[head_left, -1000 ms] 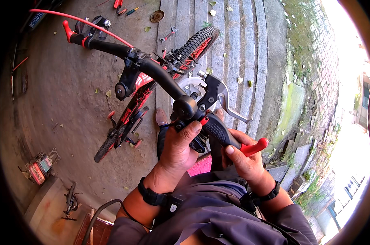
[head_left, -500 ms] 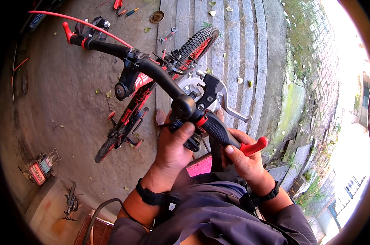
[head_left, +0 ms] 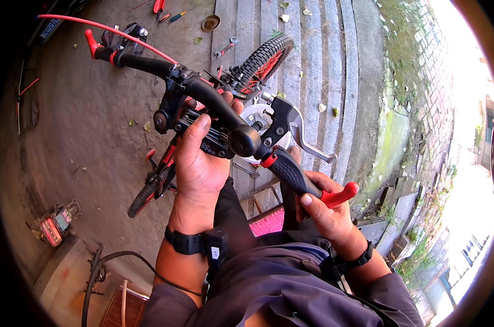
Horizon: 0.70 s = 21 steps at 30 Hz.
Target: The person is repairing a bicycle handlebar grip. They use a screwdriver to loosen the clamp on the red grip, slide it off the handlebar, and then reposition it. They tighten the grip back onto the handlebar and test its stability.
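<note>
A black bicycle handlebar (head_left: 203, 92) runs across the middle, with a black and red grip (head_left: 301, 177) at its near end and a red-tipped grip (head_left: 91, 41) at its far end. My left hand (head_left: 198, 158) reaches up beside the bar and holds a small black part (head_left: 214, 139) close to a round black end (head_left: 244, 140). My right hand (head_left: 326, 210) is wrapped under the near grip. A black and silver brake lever (head_left: 301, 133) sits just above that grip. The red bicycle frame (head_left: 165, 163) and knobbly front tyre (head_left: 263, 57) lie below.
Grey stone steps (head_left: 312, 65) rise on the right beside a mossy wall. Wrenches (head_left: 225, 49), screwdrivers (head_left: 173, 16) and a round tin (head_left: 210, 23) lie on the concrete. A red box-like device (head_left: 50, 229) sits at lower left. A red cable (head_left: 121, 35) arcs over the far grip.
My left hand has slid up along the bar toward the stem, and the handlebar has shifted slightly. My right hand keeps its hold on the near grip.
</note>
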### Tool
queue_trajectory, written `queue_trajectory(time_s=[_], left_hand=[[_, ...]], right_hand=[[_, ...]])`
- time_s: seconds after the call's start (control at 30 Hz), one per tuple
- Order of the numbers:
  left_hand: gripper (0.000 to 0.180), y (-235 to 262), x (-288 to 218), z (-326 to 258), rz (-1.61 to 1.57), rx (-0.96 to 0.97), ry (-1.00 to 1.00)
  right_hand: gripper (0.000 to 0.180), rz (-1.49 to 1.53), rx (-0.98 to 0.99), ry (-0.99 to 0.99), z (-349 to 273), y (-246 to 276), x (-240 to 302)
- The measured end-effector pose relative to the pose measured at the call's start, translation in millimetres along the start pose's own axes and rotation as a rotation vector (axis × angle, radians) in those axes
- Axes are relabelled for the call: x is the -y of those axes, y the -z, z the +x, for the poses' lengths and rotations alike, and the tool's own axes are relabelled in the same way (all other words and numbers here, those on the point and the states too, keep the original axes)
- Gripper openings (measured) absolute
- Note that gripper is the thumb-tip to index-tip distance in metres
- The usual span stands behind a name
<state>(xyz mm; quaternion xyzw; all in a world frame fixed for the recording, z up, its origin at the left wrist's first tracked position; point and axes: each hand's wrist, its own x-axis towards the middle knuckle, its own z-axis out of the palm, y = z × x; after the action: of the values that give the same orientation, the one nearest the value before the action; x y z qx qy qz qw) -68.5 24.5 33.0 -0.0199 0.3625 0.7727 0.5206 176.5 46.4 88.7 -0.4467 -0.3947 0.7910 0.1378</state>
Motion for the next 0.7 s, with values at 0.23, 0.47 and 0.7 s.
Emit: queue_trajectory(time_s=[0.23, 0.47, 0.7], left_hand=[[0.037, -8, 2, 6, -0.125, -0.047, 0.166], [0.029, -13, 6, 8, -0.062, -0.097, 0.2], [0.027, -16, 10, 6, -0.064, -0.114, 0.169]], right_hand=[[0.042, -0.023, 0.014, 0.034, -1, 1, -2], [0.04, -0.124, -0.023, 0.084, -2, 4, -11], [0.038, -0.064, -0.083, 0.137, 0, -4, -18]])
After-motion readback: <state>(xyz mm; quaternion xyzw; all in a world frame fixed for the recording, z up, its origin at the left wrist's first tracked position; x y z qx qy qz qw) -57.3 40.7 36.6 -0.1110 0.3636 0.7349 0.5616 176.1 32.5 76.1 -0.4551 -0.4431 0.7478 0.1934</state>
